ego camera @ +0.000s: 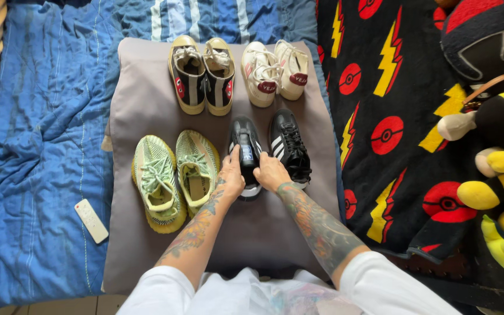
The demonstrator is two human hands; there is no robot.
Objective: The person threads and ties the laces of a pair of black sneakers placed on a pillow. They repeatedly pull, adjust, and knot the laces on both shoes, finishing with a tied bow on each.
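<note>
1. Head view, centre of the frame: our left hand (231,175) and right hand (270,172) both clasp the heel end of a black sneaker (246,153), fingers curled around its sides.
2. That shoe lies toe-up in the middle of a grey cushion (141,99), and our tattooed forearms run down to the lower edge.
3. Just to its right lies its mate, a black sneaker with white stripes (290,146), untouched and slightly angled.
4. Left of our hands sits a pair of pale green knit sneakers (173,175), side by side.
5. Toward the top of the cushion we see black-and-cream high-tops (202,76) at left and white sneakers (275,70) at right.
6. At lower left a white remote control (91,220) lies on the blue bedspread (36,146).
7. At right, a black blanket with lightning bolts (392,116) and yellow-black plush toys (500,181).
</note>
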